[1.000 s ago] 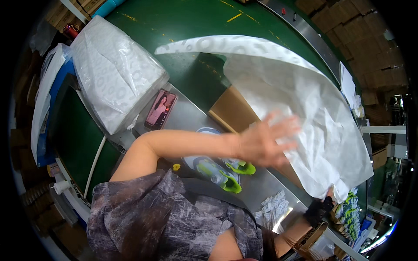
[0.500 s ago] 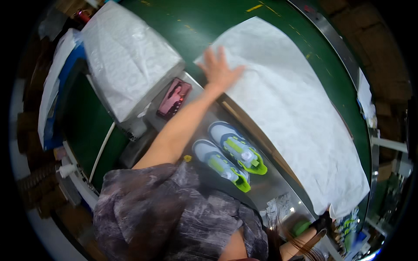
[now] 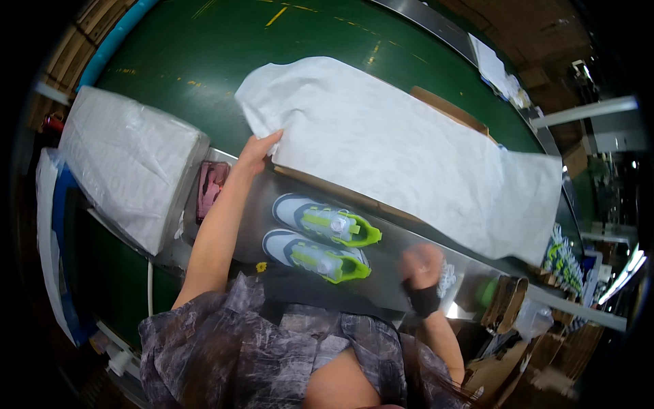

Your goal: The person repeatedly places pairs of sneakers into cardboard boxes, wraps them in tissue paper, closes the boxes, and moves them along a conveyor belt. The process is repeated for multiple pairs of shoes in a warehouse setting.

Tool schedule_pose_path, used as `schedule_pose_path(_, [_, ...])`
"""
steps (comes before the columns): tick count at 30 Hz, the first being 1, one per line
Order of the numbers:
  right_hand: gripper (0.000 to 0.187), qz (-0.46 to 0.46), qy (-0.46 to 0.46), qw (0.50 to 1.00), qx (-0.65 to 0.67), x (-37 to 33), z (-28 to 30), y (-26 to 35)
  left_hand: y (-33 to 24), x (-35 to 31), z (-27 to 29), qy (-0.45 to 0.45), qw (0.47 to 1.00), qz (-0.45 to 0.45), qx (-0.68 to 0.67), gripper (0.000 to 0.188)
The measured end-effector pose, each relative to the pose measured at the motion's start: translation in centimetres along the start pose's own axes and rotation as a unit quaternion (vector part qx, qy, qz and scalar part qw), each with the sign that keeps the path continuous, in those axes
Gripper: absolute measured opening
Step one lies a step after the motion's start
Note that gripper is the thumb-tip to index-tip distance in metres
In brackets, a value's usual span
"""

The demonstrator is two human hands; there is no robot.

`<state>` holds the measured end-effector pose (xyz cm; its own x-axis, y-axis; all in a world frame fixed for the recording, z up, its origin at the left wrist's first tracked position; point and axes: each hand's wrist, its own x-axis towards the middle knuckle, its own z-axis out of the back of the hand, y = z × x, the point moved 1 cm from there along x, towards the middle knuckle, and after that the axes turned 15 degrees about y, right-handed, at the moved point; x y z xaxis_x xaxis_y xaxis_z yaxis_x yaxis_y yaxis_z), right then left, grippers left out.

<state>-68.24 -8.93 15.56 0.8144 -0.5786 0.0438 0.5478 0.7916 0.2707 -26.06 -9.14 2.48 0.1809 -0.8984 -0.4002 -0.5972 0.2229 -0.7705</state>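
Observation:
A large white sheet of wrapping paper lies spread over an open cardboard box, whose brown edges show on both long sides. My left hand pinches the sheet's near left corner, which bunches up there. Over the steel worktop, right of the shoes, my right hand is blurred by motion; its fingers look curled, but I cannot make out their state. It wears a dark wrist band. Two grey-white shoes, a far one and a near one, lie side by side with lime-green linings and clear stuffing inside.
A plastic-wrapped stack of white paper stands on the left, beside a phone. The green conveyor belt runs behind the box. More shoes and cardboard pieces are at the right, near a metal rail.
My left hand has gone from spread flat over the sheet to gripping its corner. My right hand has left the sheet's far right end and come in over the worktop. The view has turned.

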Motion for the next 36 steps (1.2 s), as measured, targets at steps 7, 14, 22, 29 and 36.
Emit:
schedule_pose_path(7, [0.021, 0.107, 0.159, 0.981, -0.035, 2.2, -6.7, 7.8, 2.6, -0.2, -3.3, -0.068, 0.981, -0.095, 0.155, 0.037])
schedule_pose_path(14, [0.023, -0.060, 0.018, 0.895, 0.441, 11.0, 3.8, 6.3, -3.1, -3.2, -2.2, -0.136, 0.865, -0.239, 0.420, 0.039])
schedule_pose_path(22, [0.025, -0.223, 0.088, 0.765, 0.598, 22.0, -8.0, -1.3, -4.2, -3.6, -11.9, 0.063, 0.740, -0.373, 0.556, 0.045])
schedule_pose_path(29, [0.033, -0.089, 0.161, 0.982, -0.047, 18.0, -4.3, 2.3, -4.0, 2.8, -10.9, 0.280, 0.914, -0.024, 0.292, 0.045])
schedule_pose_path(36, [0.029, -0.118, -0.097, 0.988, 0.018, 9.3, -2.4, -3.0, 0.2, 3.1, -11.6, 0.199, 0.480, -0.146, 0.842, 0.071])
